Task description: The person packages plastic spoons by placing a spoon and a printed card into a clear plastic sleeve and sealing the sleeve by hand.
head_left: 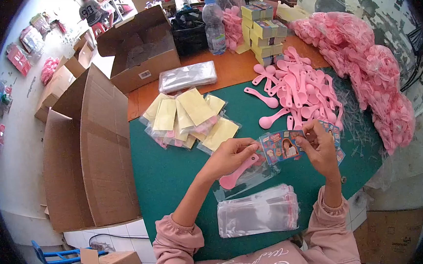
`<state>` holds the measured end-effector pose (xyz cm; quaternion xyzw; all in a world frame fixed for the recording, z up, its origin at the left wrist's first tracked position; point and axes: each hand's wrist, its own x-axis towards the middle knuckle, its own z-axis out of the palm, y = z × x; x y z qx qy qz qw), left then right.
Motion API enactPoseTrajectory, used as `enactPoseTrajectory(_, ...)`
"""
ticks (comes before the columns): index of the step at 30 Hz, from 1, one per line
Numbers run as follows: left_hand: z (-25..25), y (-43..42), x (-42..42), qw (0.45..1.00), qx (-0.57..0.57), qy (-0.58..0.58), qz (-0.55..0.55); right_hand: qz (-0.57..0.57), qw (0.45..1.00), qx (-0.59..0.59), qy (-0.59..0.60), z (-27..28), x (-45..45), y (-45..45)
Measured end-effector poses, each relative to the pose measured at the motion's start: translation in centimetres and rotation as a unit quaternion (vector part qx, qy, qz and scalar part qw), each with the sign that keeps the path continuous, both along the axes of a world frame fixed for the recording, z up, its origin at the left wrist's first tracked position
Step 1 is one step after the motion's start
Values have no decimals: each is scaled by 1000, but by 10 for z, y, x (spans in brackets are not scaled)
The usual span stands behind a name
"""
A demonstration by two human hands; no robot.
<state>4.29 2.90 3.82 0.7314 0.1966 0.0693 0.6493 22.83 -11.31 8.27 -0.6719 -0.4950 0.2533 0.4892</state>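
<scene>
My left hand (232,156) is closed in a pinch at the upper edge of a clear plastic bag (247,180). A pink spoon (238,173) lies at that bag, just below my left fingers; whether it is fully inside I cannot tell. My right hand (319,148) is closed on the right end of a blue printed card (282,147), whose left end is close to the bag's edge. More printed cards (332,129) lie beneath and beyond my right hand. A stack of clear bags (256,212) rests on the green table mat (176,183) in front of me.
Loose pink spoons (299,89) are heaped at the back right, beside a large bundle of bagged spoons (363,62). Packed bags with yellow cards (186,116) lie left. Beyond stand card stacks (265,30), a water bottle (213,26) and an open carton (142,48).
</scene>
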Motion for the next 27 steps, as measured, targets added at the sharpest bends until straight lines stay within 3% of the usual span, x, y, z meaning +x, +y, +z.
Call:
enactPoseTrajectory(4, 2, -2, 1, 1000, 18, 22, -1, 35, 999, -5, 26, -3, 9, -4)
enactPoseTrajectory(7, 3, -3, 0, 996, -81, -27, 9, 36, 998, 30, 34, -4, 12, -5)
enactPoseTrajectory(13, 6, -7, 1, 996, 43, 38, -73, 106, 992, -67, -28, 1, 5, 0)
enactPoseTrajectory(16, -6, -10, 3, 995, 38, -29, -88, 174, 979, -98, -39, -11, 1, 7)
enactPoseTrajectory(18, -2, -13, 3, 995, 59, -22, -76, 238, 948, -105, -182, -13, -3, 15)
enactPoseTrajectory(19, -2, -15, 3, 995, 59, -23, -76, 238, 948, -105, -183, -15, -7, 17)
enactPoseTrajectory(21, -1, -17, 4, 993, 101, -25, -54, 232, 963, -6, -134, -22, -13, 21)
enactPoseTrajectory(22, 3, -17, 3, 993, 102, -26, -54, 232, 963, -5, -135, -28, -12, 20)
enactPoseTrajectory(24, 16, -13, -3, 986, 145, 65, -49, 195, 977, -87, 21, -39, -6, 17)
enactPoseTrajectory(25, 15, -5, -7, 986, 146, 65, -49, 195, 977, -87, 20, -39, -2, 16)
enactPoseTrajectory(27, 6, 18, -17, 973, 135, 37, -184, 97, 988, -100, 72, -37, 7, 16)
